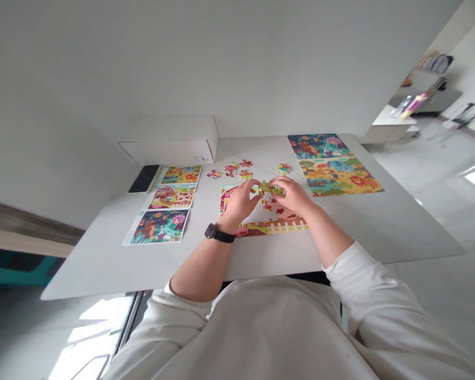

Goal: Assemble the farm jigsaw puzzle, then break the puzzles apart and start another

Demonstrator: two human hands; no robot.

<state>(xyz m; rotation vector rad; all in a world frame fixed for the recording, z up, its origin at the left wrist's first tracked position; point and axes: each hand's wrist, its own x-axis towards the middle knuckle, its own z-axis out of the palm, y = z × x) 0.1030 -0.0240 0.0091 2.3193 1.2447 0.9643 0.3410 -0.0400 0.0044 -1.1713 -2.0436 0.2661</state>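
A part-built farm jigsaw (273, 226) with a red barn and a white fence lies on the white table (103, 258) in front of me. My left hand (241, 203), with a black watch on its wrist, and my right hand (291, 194) meet above it. Both pinch a green-yellow puzzle piece (266, 187) between their fingertips, just over the puzzle's upper part. Several loose pieces (231, 170) lie scattered beyond my hands, and one more cluster of pieces (284, 169) sits to the right of them.
A finished colourful jigsaw (332, 163) lies at the far right. A sheet with three reference pictures (168, 203) lies at the left, a black phone (144, 178) beside it. A white box (170, 140) stands against the wall. Shelves with items stand far right.
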